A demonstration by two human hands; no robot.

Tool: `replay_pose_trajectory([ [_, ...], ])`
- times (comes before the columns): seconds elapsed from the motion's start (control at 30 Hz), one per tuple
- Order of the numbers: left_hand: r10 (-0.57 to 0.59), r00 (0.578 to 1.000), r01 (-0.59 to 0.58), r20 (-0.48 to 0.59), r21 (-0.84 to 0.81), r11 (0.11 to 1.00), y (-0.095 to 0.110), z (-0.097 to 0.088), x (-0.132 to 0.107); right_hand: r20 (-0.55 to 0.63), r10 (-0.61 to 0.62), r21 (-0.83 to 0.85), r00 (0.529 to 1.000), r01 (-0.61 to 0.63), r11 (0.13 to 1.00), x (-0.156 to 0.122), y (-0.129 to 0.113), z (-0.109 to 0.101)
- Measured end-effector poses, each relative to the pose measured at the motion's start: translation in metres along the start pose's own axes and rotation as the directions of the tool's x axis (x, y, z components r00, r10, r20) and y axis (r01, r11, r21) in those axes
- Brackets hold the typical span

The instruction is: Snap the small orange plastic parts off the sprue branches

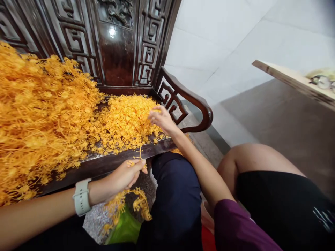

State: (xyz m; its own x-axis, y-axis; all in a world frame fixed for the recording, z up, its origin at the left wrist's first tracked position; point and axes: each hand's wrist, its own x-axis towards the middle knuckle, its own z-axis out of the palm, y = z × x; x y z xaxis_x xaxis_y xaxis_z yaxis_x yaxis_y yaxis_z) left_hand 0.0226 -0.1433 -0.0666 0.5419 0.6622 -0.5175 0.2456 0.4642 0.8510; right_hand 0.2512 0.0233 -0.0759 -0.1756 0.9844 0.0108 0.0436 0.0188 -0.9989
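My left hand point(128, 177), with a pale watch strap point(82, 197) on its wrist, pinches a thin orange-yellow plastic flower stem point(140, 153) with short side branches. More of the yellow sprig point(141, 202) hangs below that hand. Over the right side of a heap of small yellow plastic florets point(128, 118) is my right hand point(162, 120), its fingers loosely bent and apart. A bit of yellow shows at its fingers; whether it touches them I cannot tell. To the left lies a larger mass of yellow plastic flower sprays point(44, 118).
Both heaps lie on a dark carved wooden bench point(117, 59) with a curved armrest point(196, 101). Another person's bent leg point(261, 160) in black shorts is at the right. A wooden board point(288, 76) juts in at the upper right. Something green point(125, 226) lies below my left hand.
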Motion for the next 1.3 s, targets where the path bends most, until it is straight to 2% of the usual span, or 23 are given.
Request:
replay_pose_trajectory([
  [0.03, 0.018, 1.000, -0.018, 0.008, -0.007, 1.000, 0.000, 0.002, 0.000, -0.166, -0.006, 0.104, 0.986, 0.023, 0.994, 0.004, -0.002, 0.001],
  [0.07, 0.046, 0.999, -0.046, 0.013, -0.010, 0.999, 0.000, 0.003, 0.001, -0.266, 0.009, 0.167, 0.964, 0.036, 0.985, 0.006, -0.003, 0.001],
  [0.1, 0.073, 0.997, -0.073, 0.020, -0.013, 0.997, 0.000, 0.004, 0.001, -0.310, 0.030, 0.189, 0.950, 0.031, 0.982, 0.007, -0.003, 0.002],
  [0.13, 0.095, 0.995, -0.095, 0.023, -0.018, 0.995, 0.000, 0.004, 0.002, -0.305, 0.049, 0.171, 0.951, 0.004, 0.985, 0.005, -0.003, 0.004],
  [0.2, 0.111, 0.994, -0.111, 0.014, -0.028, 0.993, 0.001, 0.003, 0.004, -0.160, 0.068, 0.031, 0.985, -0.064, 0.997, -0.001, -0.002, 0.007],
  [0.23, 0.106, 0.994, -0.106, -0.002, -0.038, 0.994, 0.001, 0.001, 0.005, -0.029, 0.074, -0.067, 0.997, -0.075, 0.995, -0.006, -0.002, 0.009],
  [0.27, 0.094, 0.995, -0.096, -0.030, -0.055, 0.994, 0.002, -0.001, 0.007, 0.125, 0.085, -0.162, 0.989, -0.064, 0.985, -0.011, -0.003, 0.012],
  [0.33, 0.075, 0.991, -0.089, -0.107, -0.131, 0.987, 0.005, -0.007, 0.010, 0.394, 0.114, -0.301, 0.912, 0.011, 0.954, -0.021, -0.009, 0.016],
  [0.37, 0.069, 0.987, -0.095, -0.145, -0.189, 0.977, 0.007, -0.011, 0.012, 0.476, 0.119, -0.341, 0.871, 0.057, 0.938, -0.026, -0.013, 0.018],
  [0.47, 0.082, 0.968, -0.163, -0.238, -0.347, 0.924, 0.015, -0.020, 0.016, 0.578, 0.079, -0.386, 0.812, 0.187, 0.903, -0.037, -0.028, 0.023],
  [0.6, 0.110, 0.967, -0.197, -0.230, -0.400, 0.895, 0.026, -0.025, 0.014, 0.656, 0.039, -0.436, 0.754, 0.336, 0.835, -0.047, -0.042, 0.033],
  [0.7, 0.129, 0.969, -0.199, -0.211, -0.359, 0.912, 0.030, -0.026, 0.010, 0.648, -0.073, -0.471, 0.758, 0.474, 0.744, -0.053, -0.048, 0.041],
  [0.77, 0.134, 0.969, -0.197, -0.209, -0.319, 0.927, 0.029, -0.026, 0.009, 0.635, -0.142, -0.465, 0.760, 0.522, 0.715, -0.056, -0.051, 0.044],
  [0.83, 0.138, 0.969, -0.196, -0.205, -0.297, 0.934, 0.026, -0.028, 0.009, 0.596, -0.184, -0.469, 0.781, 0.525, 0.710, -0.057, -0.053, 0.044],
  [0.97, 0.218, 0.956, -0.262, -0.196, -0.237, 0.935, 0.020, -0.030, 0.009, 0.457, -0.227, -0.513, 0.860, 0.463, 0.723, -0.056, -0.051, 0.033],
  [1.03, 0.239, 0.954, -0.279, -0.179, -0.247, 0.928, 0.023, -0.027, 0.007, 0.420, -0.232, -0.523, 0.877, 0.443, 0.729, -0.053, -0.047, 0.027],
  [1.17, 0.090, 0.985, -0.141, -0.144, -0.393, 0.909, 0.038, -0.018, 0.000, 0.422, -0.259, -0.529, 0.869, 0.468, 0.708, -0.046, -0.035, 0.027],
  [1.3, -0.049, 0.985, -0.034, -0.167, -0.458, 0.888, 0.047, -0.015, -0.001, 0.467, -0.228, -0.592, 0.854, 0.494, 0.637, -0.038, -0.024, 0.039],
])
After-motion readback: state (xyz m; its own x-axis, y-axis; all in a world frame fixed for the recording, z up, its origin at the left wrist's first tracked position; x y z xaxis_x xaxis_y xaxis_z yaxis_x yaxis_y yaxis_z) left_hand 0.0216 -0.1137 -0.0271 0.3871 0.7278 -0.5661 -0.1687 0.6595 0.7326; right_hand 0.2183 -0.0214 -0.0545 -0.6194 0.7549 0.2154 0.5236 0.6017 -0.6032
